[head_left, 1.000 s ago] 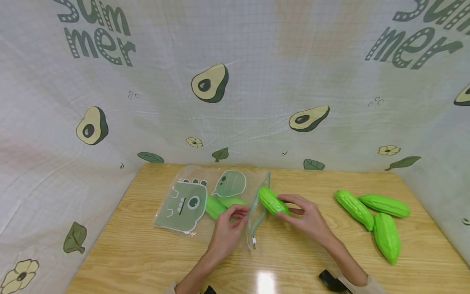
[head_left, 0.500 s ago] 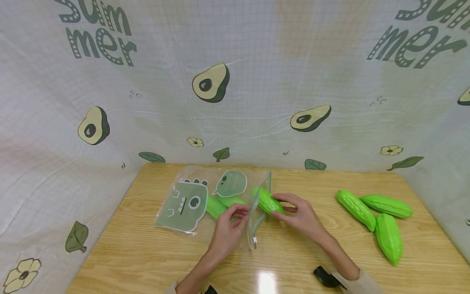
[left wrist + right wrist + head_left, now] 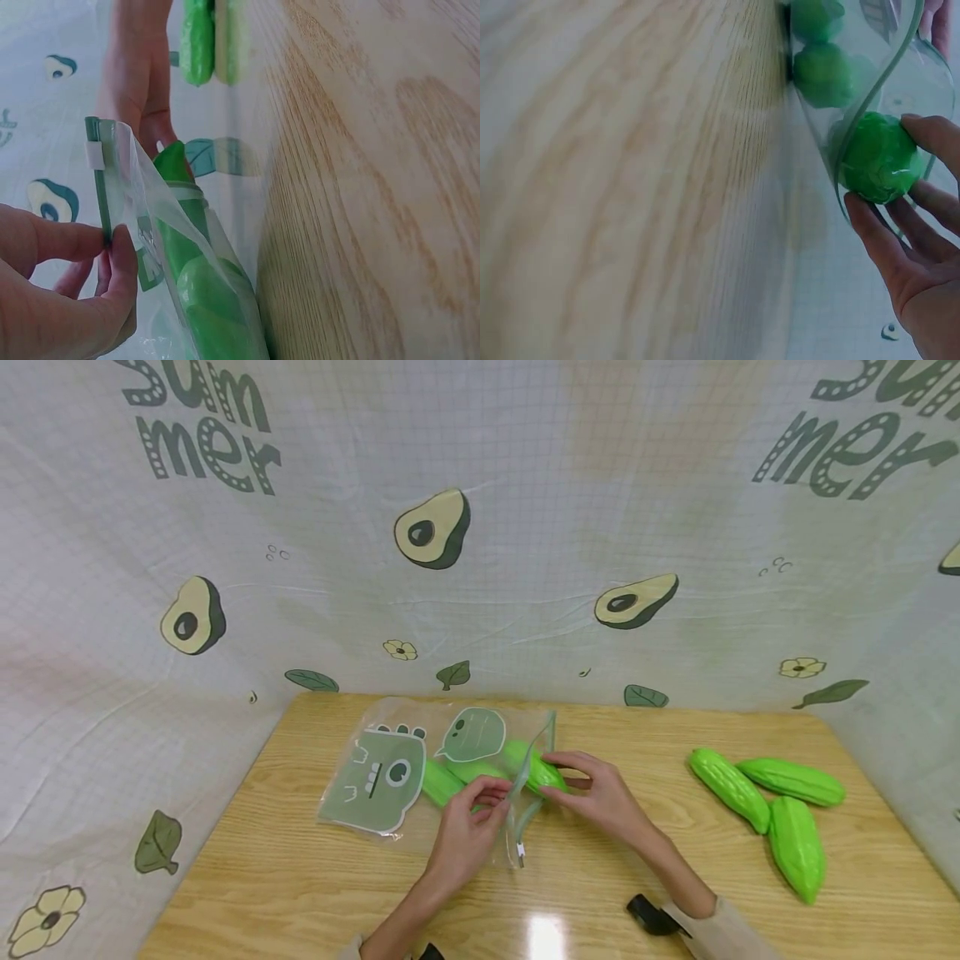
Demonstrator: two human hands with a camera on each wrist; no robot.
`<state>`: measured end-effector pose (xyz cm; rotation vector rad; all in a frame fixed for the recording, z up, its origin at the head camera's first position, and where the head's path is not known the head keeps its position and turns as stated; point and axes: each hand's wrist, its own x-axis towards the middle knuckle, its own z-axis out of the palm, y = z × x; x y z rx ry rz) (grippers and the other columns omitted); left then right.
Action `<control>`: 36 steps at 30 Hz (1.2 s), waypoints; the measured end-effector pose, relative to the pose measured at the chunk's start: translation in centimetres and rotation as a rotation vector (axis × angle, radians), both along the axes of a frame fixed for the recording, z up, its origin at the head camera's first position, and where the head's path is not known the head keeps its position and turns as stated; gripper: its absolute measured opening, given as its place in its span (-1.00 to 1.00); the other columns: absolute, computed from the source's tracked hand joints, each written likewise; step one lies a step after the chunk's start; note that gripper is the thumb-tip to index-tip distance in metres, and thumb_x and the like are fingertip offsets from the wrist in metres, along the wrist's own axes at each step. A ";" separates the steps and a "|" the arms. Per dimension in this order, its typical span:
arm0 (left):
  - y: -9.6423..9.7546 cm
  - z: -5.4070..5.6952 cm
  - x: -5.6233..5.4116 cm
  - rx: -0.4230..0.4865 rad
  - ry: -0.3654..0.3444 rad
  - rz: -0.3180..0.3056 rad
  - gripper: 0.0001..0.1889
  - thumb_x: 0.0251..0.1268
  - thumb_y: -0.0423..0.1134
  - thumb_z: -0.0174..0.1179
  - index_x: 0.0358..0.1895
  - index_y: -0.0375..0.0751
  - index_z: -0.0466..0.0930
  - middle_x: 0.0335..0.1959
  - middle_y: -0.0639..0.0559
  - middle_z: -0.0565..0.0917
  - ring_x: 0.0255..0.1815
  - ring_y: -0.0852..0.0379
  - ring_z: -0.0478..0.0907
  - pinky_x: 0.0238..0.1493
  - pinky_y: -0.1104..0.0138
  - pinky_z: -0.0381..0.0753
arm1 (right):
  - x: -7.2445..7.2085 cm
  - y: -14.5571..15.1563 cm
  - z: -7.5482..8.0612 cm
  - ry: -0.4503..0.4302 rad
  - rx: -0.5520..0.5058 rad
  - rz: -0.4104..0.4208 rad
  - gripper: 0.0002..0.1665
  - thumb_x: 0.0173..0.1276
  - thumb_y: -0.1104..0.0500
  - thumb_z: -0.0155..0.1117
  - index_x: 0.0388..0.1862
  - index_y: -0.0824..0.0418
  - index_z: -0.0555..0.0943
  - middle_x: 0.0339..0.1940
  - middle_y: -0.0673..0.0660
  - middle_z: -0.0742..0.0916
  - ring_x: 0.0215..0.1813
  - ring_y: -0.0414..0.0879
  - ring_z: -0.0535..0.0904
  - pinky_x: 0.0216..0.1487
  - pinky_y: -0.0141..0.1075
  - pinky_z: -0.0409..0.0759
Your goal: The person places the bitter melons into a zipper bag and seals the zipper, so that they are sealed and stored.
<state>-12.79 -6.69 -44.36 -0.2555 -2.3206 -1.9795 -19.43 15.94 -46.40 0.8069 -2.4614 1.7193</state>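
Observation:
A clear zip bag with green monster prints lies on the table, its mouth facing right and spread apart. My left hand pinches the near lip of that mouth; in the left wrist view its thumb and finger hold the green zip strip below the white slider. My right hand holds a bright green ridged vegetable, shaped like a bitter melon, by its outer end. Most of its length is inside the bag mouth. Two similar green vegetables show through the plastic, partly covered by my left hand.
To the right on the wooden table lie three more green vegetables: a bumpy one, a long one and a wider, pointed one. A printed cloth hangs behind and at both sides.
My right hand has moved left and pushed the green vegetable from the bag's opening further inside. My left hand keeps its pinch on the lip in the same place.

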 end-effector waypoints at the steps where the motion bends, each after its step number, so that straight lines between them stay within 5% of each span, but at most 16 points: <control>1: 0.0 0.0 0.0 0.000 0.003 0.000 -0.83 0.40 -0.51 0.22 -0.01 -0.34 0.66 -0.10 -0.13 0.68 -0.07 0.02 0.62 -0.01 0.32 0.69 | -0.1 -0.1 0.0 -0.004 -0.003 0.003 -0.49 0.27 0.25 0.55 0.19 0.28 0.67 0.16 0.21 0.71 0.20 0.17 0.64 0.06 -0.19 0.71; 26: -0.2 0.3 0.1 -0.021 0.002 -0.013 -0.82 0.42 -0.51 0.21 0.00 -0.29 0.67 -0.10 -0.09 0.69 -0.03 -0.02 0.62 0.02 0.33 0.68 | -1.7 -2.2 -0.3 -0.059 0.027 0.069 -0.52 0.30 0.32 0.50 0.18 0.39 0.63 0.14 0.31 0.70 0.10 0.14 0.66 0.05 -0.24 0.71; 36: -0.1 0.4 0.4 -0.027 0.019 -0.013 -0.81 0.42 -0.53 0.20 -0.01 -0.29 0.67 -0.10 -0.10 0.69 -0.03 -0.04 0.62 0.04 0.28 0.69 | -1.5 -2.9 -0.4 -0.015 0.044 0.040 -0.59 0.27 0.40 0.48 0.10 0.40 0.65 0.07 0.31 0.69 0.11 0.19 0.66 0.04 -0.17 0.72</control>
